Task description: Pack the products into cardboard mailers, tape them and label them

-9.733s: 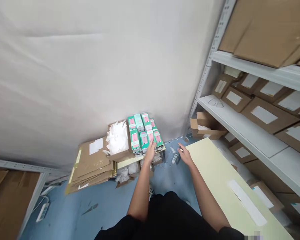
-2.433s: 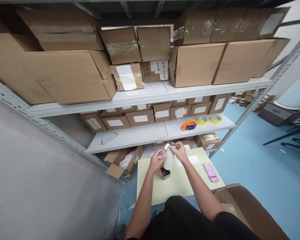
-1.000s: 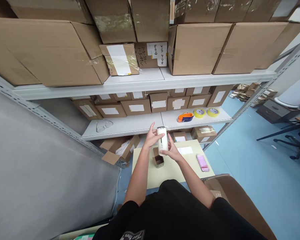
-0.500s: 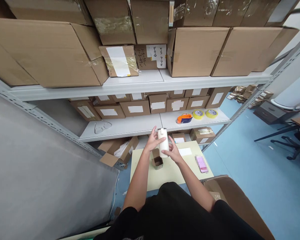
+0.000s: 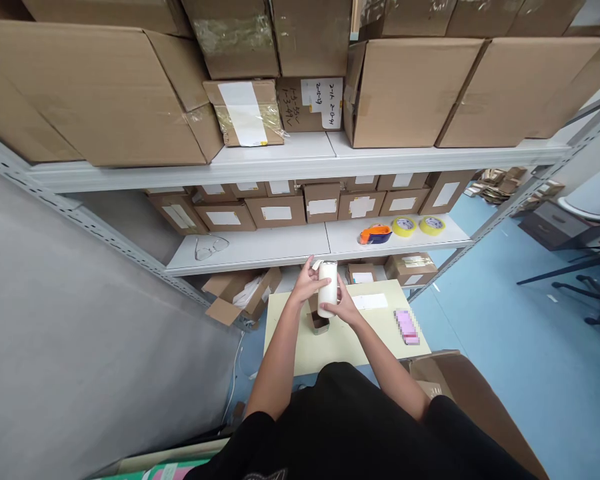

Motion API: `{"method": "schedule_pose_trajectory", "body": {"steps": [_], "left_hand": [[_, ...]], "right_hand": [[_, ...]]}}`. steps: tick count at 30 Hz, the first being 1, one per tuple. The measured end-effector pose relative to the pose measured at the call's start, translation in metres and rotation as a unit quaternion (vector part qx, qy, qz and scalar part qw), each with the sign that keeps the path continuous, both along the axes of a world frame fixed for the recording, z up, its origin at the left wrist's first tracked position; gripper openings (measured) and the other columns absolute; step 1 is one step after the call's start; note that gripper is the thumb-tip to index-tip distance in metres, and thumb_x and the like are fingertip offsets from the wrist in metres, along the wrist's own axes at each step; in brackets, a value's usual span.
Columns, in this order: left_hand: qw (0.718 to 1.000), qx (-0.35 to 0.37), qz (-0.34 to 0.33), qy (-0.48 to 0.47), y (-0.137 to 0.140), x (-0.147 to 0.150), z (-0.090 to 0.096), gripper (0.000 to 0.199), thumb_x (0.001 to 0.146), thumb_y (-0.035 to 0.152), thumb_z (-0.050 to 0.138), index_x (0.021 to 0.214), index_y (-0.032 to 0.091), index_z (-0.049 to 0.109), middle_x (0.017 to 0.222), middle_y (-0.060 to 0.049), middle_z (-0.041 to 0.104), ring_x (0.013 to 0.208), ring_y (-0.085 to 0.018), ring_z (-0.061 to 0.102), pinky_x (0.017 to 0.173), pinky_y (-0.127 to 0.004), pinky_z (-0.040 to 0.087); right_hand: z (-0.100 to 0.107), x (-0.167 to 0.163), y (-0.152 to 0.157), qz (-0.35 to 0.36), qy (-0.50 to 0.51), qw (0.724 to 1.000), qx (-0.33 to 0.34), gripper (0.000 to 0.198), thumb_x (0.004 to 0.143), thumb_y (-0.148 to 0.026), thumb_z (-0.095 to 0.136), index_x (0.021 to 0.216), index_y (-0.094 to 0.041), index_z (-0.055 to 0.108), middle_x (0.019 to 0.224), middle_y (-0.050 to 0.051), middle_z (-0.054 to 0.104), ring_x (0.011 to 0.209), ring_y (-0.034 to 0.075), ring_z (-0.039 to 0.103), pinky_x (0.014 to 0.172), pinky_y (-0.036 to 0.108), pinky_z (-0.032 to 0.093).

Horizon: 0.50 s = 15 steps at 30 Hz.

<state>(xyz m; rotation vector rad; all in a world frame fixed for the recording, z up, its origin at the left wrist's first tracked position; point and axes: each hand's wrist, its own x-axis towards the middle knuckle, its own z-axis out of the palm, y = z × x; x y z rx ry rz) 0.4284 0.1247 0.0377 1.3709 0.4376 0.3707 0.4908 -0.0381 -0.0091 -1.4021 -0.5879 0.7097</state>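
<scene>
A white tumbler [image 5: 328, 291] is held nearly upright between my two hands, above the pale yellow table [image 5: 300, 357]. My left hand [image 5: 305, 287] grips its left side near the top, thumb across the front. From the right, my right hand [image 5: 347, 307] closes on the lower part, its thumb near the base. A small white tab [image 5: 317, 265] sticks out at the upper left of the tumbler, by my left fingers. Just below and behind it stands a small open cardboard box [image 5: 319, 325], partly hidden by the tumbler.
Shelves hold many cardboard boxes [image 5: 275, 212]. On the middle shelf lie glasses [image 5: 211, 248], an orange tape dispenser [image 5: 375, 234] and yellow tape rolls [image 5: 404, 227]. A pink blurred item [image 5: 407, 327] and white paper [image 5: 370, 301] lie on the table. An open carton [image 5: 247, 297] stands left.
The tumbler has turned in my hands, so the white tab at its top has shifted from the front to the left side. The view has shifted slightly.
</scene>
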Motion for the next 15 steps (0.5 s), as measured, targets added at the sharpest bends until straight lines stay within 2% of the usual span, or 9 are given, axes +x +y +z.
{"method": "schedule_pose_trajectory", "body": {"steps": [3,5,8,10,13,15], "left_hand": [[0.998,-0.045,-0.025,-0.030,-0.001,-0.002,-0.002,0.121,0.071,0.032,0.091,0.166,0.028,0.017,0.130,-0.015,0.066,0.109,-0.022,0.069,0.101,-0.044,0.053],[0.999,-0.032,-0.003,-0.022,-0.001,-0.001,-0.002,0.115,0.072,0.035,0.090,0.165,0.030,0.022,0.136,-0.015,0.062,0.113,-0.023,0.067,0.101,-0.042,0.053],[0.993,0.056,0.104,0.006,-0.002,0.001,0.000,0.102,0.068,0.039,0.092,0.156,0.030,0.043,0.139,-0.012,0.058,0.116,-0.023,0.063,0.102,-0.039,0.051],[0.978,0.136,0.155,0.023,-0.004,0.003,0.004,0.084,0.066,0.043,0.092,0.143,0.028,0.060,0.131,-0.009,0.062,0.114,-0.024,0.062,0.104,-0.040,0.050],[0.963,0.215,0.155,0.042,-0.007,0.005,0.009,0.061,0.065,0.045,0.092,0.120,0.027,0.075,0.117,-0.007,0.069,0.106,-0.025,0.063,0.106,-0.041,0.049],[0.962,0.223,0.147,0.059,-0.009,0.006,0.009,0.058,0.064,0.042,0.093,0.117,0.026,0.076,0.113,-0.007,0.073,0.102,-0.026,0.065,0.105,-0.043,0.049]], "right_hand": [[-0.001,0.001,0.000,0.025,0.032,0.999,0.025,0.120,0.068,-0.037,0.088,0.165,-0.032,0.018,0.123,0.008,0.068,0.109,0.026,0.067,0.096,0.045,0.055],[-0.005,0.001,-0.001,0.015,0.043,0.999,0.019,0.124,0.067,-0.037,0.088,0.166,-0.031,0.014,0.117,0.007,0.070,0.100,0.026,0.069,0.091,0.045,0.057],[-0.014,-0.001,0.001,-0.020,0.012,1.000,-0.012,0.131,0.064,-0.036,0.090,0.166,-0.032,0.007,0.114,0.006,0.071,0.095,0.026,0.071,0.089,0.046,0.058],[-0.018,-0.005,0.005,-0.050,-0.037,0.997,-0.054,0.131,0.064,-0.036,0.089,0.166,-0.034,0.008,0.116,0.005,0.070,0.098,0.028,0.070,0.092,0.048,0.057],[-0.021,-0.012,0.012,-0.098,-0.112,0.983,-0.112,0.125,0.063,-0.036,0.089,0.165,-0.039,0.017,0.127,0.006,0.066,0.112,0.033,0.066,0.102,0.051,0.052],[-0.025,-0.015,0.013,-0.105,-0.133,0.979,-0.114,0.122,0.063,-0.034,0.089,0.164,-0.042,0.020,0.140,0.007,0.060,0.124,0.035,0.060,0.108,0.052,0.048]]}}
